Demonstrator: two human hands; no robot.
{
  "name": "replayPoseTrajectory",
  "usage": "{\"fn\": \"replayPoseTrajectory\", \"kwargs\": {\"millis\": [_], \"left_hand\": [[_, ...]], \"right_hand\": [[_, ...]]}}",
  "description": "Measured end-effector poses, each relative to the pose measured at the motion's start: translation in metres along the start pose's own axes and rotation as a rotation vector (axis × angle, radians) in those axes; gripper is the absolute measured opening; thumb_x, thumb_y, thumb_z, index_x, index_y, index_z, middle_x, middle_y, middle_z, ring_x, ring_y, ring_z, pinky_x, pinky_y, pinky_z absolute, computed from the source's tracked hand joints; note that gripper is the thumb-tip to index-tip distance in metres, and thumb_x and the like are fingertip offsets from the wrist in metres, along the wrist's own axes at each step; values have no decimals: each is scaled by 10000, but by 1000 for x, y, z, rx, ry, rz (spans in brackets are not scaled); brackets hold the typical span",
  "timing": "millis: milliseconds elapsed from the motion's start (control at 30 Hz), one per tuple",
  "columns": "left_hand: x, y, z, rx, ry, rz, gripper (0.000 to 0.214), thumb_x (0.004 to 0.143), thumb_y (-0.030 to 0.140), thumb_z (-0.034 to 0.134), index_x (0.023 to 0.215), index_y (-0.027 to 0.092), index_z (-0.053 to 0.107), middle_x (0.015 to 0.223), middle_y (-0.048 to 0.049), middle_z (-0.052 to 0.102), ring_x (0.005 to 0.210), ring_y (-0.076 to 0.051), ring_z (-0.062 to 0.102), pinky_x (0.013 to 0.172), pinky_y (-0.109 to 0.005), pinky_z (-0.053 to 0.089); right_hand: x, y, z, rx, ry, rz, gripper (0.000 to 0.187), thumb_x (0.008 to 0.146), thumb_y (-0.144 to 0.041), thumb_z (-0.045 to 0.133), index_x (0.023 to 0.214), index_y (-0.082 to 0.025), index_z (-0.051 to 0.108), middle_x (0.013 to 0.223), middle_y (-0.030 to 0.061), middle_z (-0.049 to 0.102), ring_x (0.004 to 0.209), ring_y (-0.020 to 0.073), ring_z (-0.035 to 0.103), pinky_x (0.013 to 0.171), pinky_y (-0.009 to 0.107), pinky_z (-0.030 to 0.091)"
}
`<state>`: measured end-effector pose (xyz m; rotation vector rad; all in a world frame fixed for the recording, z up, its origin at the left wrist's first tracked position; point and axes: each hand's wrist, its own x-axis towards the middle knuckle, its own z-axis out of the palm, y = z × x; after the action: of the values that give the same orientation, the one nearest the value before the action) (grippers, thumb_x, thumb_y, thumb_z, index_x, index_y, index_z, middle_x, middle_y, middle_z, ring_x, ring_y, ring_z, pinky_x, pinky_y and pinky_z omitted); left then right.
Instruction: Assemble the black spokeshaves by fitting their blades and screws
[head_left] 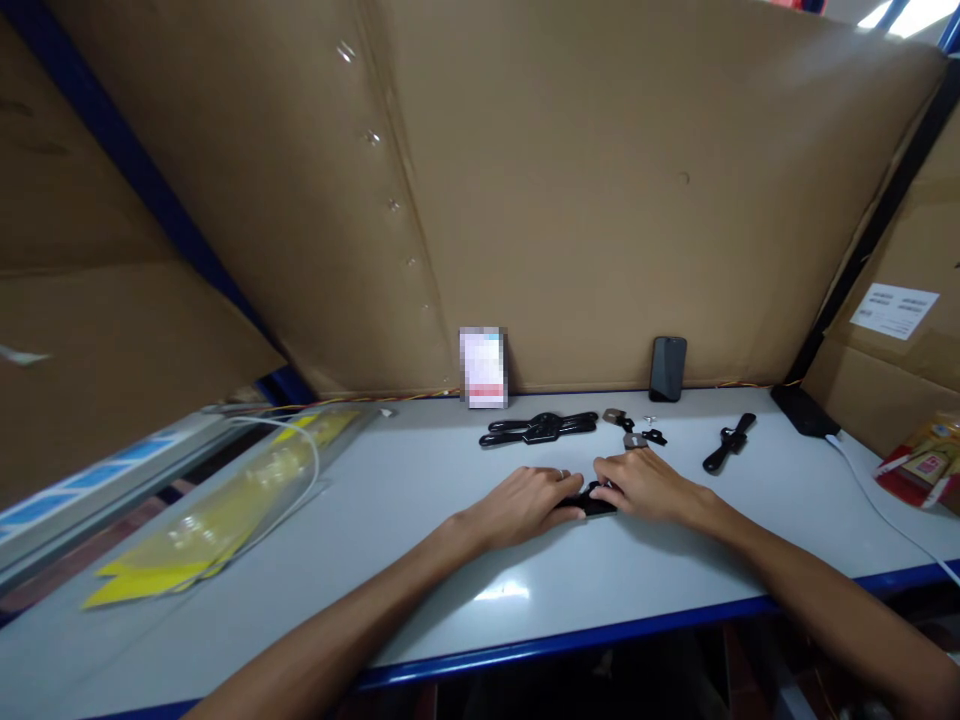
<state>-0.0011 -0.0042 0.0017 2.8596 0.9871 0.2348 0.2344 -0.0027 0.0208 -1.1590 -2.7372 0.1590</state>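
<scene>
Close to the middle of the table, my left hand (pixel 529 505) is closed on a black spokeshave body (pixel 598 506), thumb along its near side. My right hand (pixel 643 488) grips the same piece from the right, fingers bent over its centre. Both hands hide most of it. Just beyond them lie several black spokeshave bodies (pixel 541 428) side by side. To their right are a metal blade (pixel 634 440), a small black cap piece (pixel 655 437) and small silvery screws (pixel 649 420). Another spokeshave (pixel 729 443) lies slanted farther right.
A phone (pixel 667 369) and a blurred-out card or screen (pixel 484 368) lean against the cardboard back wall (pixel 570 200). Yellow items in clear plastic (pixel 217 510) lie left. A black power bank (pixel 805 411) with a white cable and a red packet (pixel 919 465) sit right.
</scene>
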Motion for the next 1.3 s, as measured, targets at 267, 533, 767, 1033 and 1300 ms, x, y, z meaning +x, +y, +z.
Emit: {"fn": "replayPoseTrajectory", "kwargs": {"millis": [267,533,767,1033,1300], "left_hand": [[1,1,-1,31,-27,-21,480,1079,582,288,959,197,548,807,-45,633,665,-201,566,581,-313,320],[-1,-4,4,22,-4,-5,502,1083,580,248,974,194,550,802,-42,626,643,-196,560,583,-318,345],[0,0,5,37,6,-33,465,1083,564,284,956,193,535,819,-47,639,658,-206,588,580,-308,346],[-1,-3,5,-26,55,-33,439,1043,598,386,971,202,563,806,-45,660,682,-226,621,595,-306,346],[0,-2,5,-2,49,-33,394,1050,561,405,1007,208,573,848,-51,681,717,-223,641,618,-298,361]], "right_hand": [[-2,-16,-2,-174,-41,56,239,1038,-312,484,1081,-127,629,968,129,746,759,230,661,632,323,288],[0,-35,9,-222,-31,198,272,1047,-271,407,1173,-123,596,1038,159,744,842,290,712,682,350,392],[0,-40,5,-202,-20,208,254,1029,-240,420,1169,-144,608,1022,128,748,859,284,712,701,345,412],[-3,-30,6,-181,-24,139,291,1006,-231,446,1227,-209,633,994,99,752,818,244,698,698,313,388],[-5,-19,-10,-194,-77,234,242,938,-216,500,1062,-162,701,918,126,749,819,253,697,647,312,349]]}}
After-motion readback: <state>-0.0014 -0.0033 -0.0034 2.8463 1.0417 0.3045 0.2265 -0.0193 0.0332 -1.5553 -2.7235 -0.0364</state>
